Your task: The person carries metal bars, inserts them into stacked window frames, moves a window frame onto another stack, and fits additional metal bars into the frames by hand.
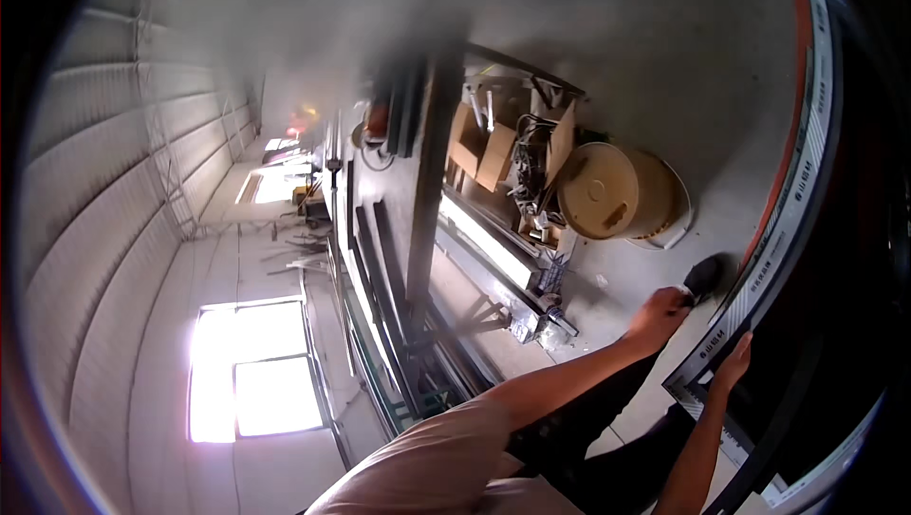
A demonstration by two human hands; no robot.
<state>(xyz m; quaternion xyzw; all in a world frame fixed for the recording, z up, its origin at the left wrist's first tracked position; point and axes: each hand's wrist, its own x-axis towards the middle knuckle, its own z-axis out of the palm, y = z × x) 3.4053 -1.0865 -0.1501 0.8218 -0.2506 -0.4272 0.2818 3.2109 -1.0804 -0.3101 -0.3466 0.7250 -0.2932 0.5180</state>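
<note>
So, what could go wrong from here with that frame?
Only the right hand clearly touches the long frame; the left hand looks apart from it, so the frame could tip or slip. If it drops, its edge might catch the dark shoe nearby. Swung sideways, it might knock the round drum.

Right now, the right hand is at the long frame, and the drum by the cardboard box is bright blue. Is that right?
Not quite: the drum isn't bright blue. The head view shows it is tan, with darker brown patches. The rest is right: the right hand is at the long frame, and the drum is by the cardboard box.
</note>
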